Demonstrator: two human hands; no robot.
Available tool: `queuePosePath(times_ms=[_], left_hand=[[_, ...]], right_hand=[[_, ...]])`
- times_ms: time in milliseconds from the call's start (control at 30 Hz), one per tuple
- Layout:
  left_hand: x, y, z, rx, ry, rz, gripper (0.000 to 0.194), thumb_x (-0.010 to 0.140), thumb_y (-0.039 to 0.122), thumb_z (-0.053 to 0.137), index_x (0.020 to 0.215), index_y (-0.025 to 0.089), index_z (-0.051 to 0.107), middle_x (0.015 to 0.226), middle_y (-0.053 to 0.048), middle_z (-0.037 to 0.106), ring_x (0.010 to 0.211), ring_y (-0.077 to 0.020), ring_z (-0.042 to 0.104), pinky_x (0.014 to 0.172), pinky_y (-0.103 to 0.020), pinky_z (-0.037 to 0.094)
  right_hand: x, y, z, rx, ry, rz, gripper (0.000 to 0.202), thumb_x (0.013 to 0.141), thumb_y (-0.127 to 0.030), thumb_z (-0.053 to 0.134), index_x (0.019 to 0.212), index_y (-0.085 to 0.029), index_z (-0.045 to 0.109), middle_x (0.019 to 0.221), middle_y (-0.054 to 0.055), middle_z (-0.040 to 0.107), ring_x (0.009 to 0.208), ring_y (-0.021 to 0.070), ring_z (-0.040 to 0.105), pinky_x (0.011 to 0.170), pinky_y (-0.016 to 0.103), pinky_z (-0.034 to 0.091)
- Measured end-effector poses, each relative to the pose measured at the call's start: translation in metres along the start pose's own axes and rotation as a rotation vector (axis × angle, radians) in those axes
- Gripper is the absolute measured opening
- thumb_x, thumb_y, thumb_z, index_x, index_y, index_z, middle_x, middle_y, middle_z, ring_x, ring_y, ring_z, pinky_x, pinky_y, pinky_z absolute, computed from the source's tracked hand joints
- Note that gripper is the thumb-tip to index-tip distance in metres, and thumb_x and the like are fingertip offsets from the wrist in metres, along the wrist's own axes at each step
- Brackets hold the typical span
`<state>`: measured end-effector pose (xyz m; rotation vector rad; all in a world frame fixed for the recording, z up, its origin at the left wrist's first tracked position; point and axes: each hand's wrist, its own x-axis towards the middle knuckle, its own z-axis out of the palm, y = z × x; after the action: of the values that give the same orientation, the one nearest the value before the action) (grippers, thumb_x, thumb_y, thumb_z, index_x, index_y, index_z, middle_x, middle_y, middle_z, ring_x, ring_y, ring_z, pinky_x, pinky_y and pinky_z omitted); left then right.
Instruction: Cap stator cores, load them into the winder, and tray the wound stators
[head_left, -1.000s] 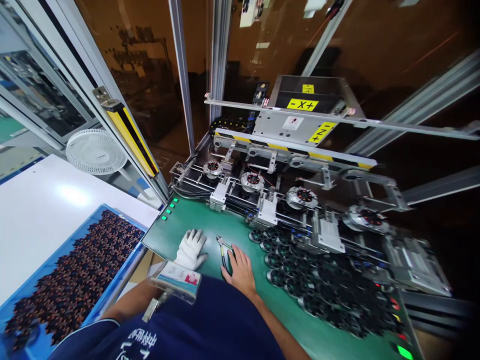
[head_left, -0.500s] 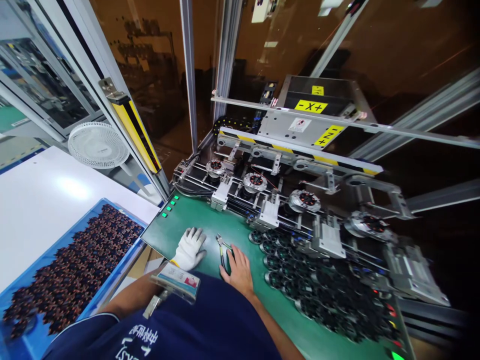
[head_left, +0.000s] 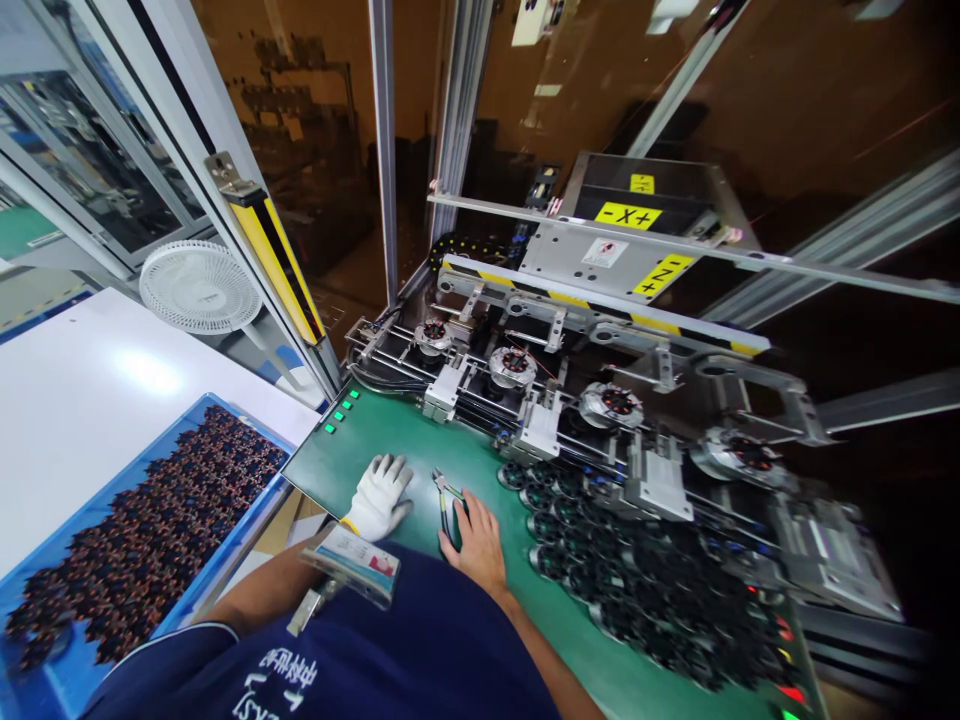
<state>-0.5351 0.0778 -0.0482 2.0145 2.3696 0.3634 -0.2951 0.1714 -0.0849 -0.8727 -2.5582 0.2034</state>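
Observation:
My left hand (head_left: pixel 379 498), in a white knit glove, lies palm down on the green work surface (head_left: pixel 352 455) with its fingers stretched out. To its right my bare right hand (head_left: pixel 480 545) rests flat, fingers loosely spread. A pair of side cutters (head_left: pixel 441 486) lies between the two hands, jaws pointing away from me. Its handles run beside and partly under my right fingers and thumb, without being gripped. Right of that hand, many dark round metal-rimmed parts (head_left: pixel 592 540) stand packed close together.
Behind the work surface runs a machine with several round fixtures (head_left: pixel 513 367) holding copper-wound cores. A blue tray (head_left: pixel 214 400) full of copper-wound dark cores lies on the white table (head_left: pixel 67 400) at left. A white fan (head_left: pixel 201 287) and a yellow safety bar (head_left: pixel 277 265) stand beyond.

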Motion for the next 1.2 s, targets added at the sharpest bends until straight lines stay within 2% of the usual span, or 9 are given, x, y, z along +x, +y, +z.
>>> queuePosePath(times_ms=[100,233,333,1200], left_hand=[[0.0009,0.0002,-0.0002,-0.026,-0.044,0.016,0.057,0.084,0.044,0.063,0.141,0.041,0.054,0.152,-0.005,0.051,0.143,-0.0363,0.036,0.115,-0.061,0.032],[0.0038,0.0005,-0.0007,-0.055,-0.072,0.064,0.06,0.085,0.041,0.064,0.142,0.025,0.053,0.152,-0.013,0.049,0.14,-0.0383,0.041,0.114,-0.062,0.032],[0.0054,0.0007,-0.0011,-0.056,-0.07,0.069,0.061,0.085,0.041,0.065,0.141,0.019,0.053,0.151,-0.016,0.049,0.139,-0.0396,0.041,0.115,-0.062,0.032],[0.0061,0.0029,-0.0049,-0.063,-0.049,0.073,0.061,0.082,0.039,0.07,0.138,0.017,0.054,0.15,-0.016,0.05,0.137,-0.039,0.043,0.115,-0.059,0.033]], right_hand=[[-0.0003,0.0,0.0005,-0.002,-0.004,-0.005,0.046,0.093,-0.036,0.052,0.13,-0.01,0.061,0.148,0.021,0.049,0.134,0.0348,0.045,0.109,0.051,0.039],[-0.0001,-0.0006,0.0001,-0.007,-0.006,-0.004,0.045,0.094,-0.036,0.051,0.13,-0.01,0.061,0.147,0.021,0.049,0.134,0.0349,0.044,0.109,0.052,0.039],[0.0005,-0.001,-0.0009,-0.009,-0.005,-0.004,0.045,0.095,-0.037,0.05,0.128,-0.009,0.062,0.147,0.021,0.05,0.133,0.0348,0.045,0.109,0.051,0.039],[0.0001,0.0011,0.0004,-0.04,0.022,-0.032,0.045,0.093,-0.036,0.052,0.128,-0.009,0.061,0.145,0.022,0.051,0.133,0.0347,0.047,0.107,0.051,0.041]])
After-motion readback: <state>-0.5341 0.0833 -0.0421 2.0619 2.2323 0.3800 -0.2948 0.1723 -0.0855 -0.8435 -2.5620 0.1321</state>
